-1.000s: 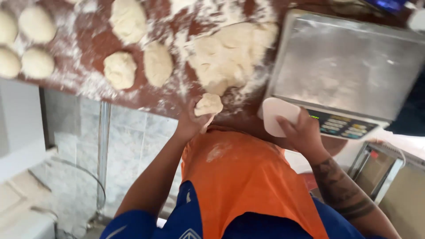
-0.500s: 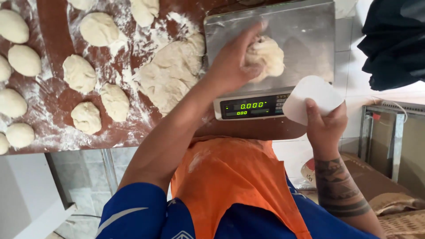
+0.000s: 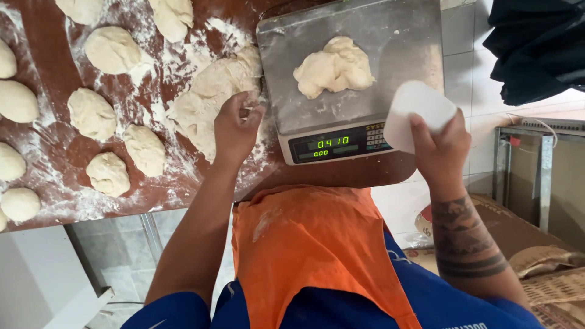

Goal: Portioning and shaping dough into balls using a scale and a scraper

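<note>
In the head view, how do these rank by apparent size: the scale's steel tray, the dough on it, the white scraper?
Largest to smallest:
1. Steel tray
2. Dough on it
3. White scraper, though it is raised nearer the camera, so unsure.
</note>
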